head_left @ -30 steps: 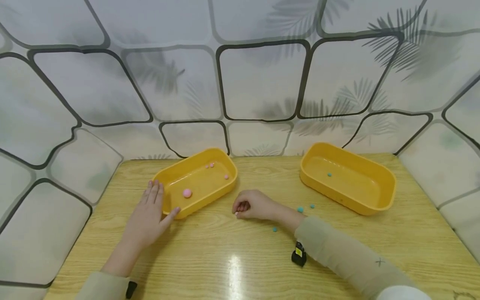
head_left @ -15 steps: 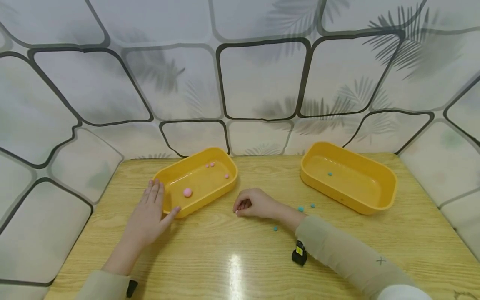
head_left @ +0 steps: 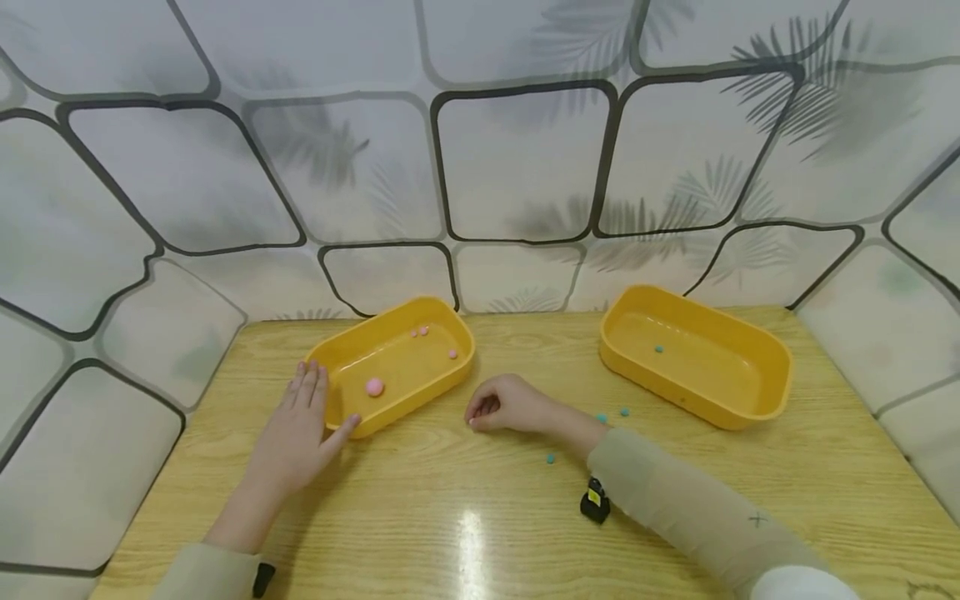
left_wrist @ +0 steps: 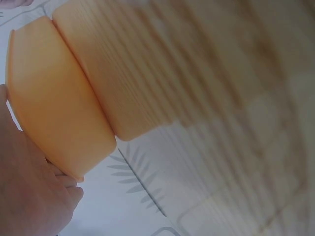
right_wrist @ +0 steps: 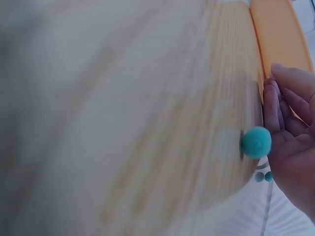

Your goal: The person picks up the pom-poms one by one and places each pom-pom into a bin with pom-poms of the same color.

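Note:
My left hand [head_left: 288, 442] rests against the left end of a yellow tray [head_left: 401, 414], its fingers straight along the rim and its thumb at the near wall. Inside that tray lie a larger pink pom-pom [head_left: 374, 387] and several small pink ones. Just right of the tray, low over the table, my right hand [head_left: 510, 406] pinches a tiny pale pink pom-pom between thumb and forefinger, mostly hidden by the fingertips. A teal pom-pom [right_wrist: 257, 142] shows beside the right palm in the right wrist view.
A second yellow tray [head_left: 697, 408] stands at the right with one small teal pom-pom [head_left: 659, 349] in it. Loose teal pom-poms [head_left: 551, 459] lie on the wooden table [head_left: 420, 517] near the right forearm. A patterned wall [head_left: 525, 167] closes the back.
The right fingertips have shifted very slightly, and less of the pale pink pom-pom shows between them. The left hand and both trays stay in place.

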The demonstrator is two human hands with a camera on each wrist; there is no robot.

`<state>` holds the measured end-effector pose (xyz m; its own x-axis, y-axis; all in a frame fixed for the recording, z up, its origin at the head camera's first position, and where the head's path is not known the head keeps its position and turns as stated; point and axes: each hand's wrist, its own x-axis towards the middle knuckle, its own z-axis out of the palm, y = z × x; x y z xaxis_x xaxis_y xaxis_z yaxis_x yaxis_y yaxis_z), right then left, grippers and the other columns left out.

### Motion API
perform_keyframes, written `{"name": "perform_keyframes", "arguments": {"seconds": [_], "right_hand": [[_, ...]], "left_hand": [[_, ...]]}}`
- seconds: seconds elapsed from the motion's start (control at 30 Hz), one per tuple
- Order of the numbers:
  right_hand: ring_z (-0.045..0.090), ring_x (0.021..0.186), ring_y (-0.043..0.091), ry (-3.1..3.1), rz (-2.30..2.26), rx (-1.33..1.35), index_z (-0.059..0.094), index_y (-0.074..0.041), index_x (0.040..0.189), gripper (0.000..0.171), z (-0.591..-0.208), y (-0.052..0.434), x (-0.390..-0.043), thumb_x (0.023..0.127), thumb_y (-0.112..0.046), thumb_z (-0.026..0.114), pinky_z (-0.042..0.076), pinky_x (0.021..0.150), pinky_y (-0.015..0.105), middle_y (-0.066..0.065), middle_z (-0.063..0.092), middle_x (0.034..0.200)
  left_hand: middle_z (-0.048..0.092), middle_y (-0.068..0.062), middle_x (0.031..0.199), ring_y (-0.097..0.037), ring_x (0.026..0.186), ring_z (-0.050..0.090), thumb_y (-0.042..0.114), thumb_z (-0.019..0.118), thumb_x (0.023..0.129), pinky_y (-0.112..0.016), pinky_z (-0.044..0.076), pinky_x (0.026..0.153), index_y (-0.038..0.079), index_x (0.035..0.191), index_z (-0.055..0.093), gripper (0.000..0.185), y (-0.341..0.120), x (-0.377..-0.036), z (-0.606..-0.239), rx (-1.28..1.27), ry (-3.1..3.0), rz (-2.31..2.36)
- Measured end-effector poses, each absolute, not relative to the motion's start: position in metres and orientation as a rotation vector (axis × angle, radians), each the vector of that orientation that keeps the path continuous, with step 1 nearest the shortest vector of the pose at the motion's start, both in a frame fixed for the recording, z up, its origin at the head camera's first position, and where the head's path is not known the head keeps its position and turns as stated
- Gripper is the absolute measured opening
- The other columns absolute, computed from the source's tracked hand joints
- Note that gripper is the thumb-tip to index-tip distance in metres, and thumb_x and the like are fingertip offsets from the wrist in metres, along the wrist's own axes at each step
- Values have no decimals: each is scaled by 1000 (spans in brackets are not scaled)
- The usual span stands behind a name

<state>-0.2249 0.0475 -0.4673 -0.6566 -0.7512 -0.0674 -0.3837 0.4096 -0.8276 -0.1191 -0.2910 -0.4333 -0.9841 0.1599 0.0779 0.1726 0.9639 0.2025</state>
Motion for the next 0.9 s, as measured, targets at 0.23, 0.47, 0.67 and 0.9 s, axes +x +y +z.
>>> {"name": "perform_keyframes", "arguments": {"seconds": [0.23, 0.47, 0.67, 0.9], "right_hand": [[62, 80, -1, 2224, -1139, -934, 81, -5, 102, 9, -462, 46, -225, 97, -11, 78, 56, 75, 15, 6, 79, 95], [64, 80, 2, 2236, -1166, -906, 82, -6, 102, 8, -453, 46, -229, 96, -11, 79, 57, 73, 17, 3, 78, 93], [65, 83, 3, 2270, -1151, -961, 81, -4, 105, 11, -432, 46, -232, 98, -11, 77, 58, 75, 17, 4, 79, 97], [65, 83, 3, 2336, -1160, -1037, 81, -1, 106, 13, -411, 41, -239, 98, -11, 77, 57, 76, 16, 7, 80, 99]], "left_hand": [[18, -40, 169, -57, 159, 17, 54, 52, 108, -67, 24, 130, -19, 160, 22, 94, -291, -118, -436, -260, -3052, -325], [18, -40, 169, -56, 160, 16, 53, 52, 108, -67, 23, 130, -19, 160, 22, 94, -290, -118, -435, -256, -3057, -322], [19, -40, 169, -56, 160, 16, 53, 53, 108, -66, 23, 130, -19, 160, 23, 94, -290, -118, -435, -254, -3052, -310], [19, -40, 169, -56, 160, 15, 53, 52, 108, -66, 23, 131, -19, 160, 23, 94, -291, -119, -434, -259, -3057, -310]]}}
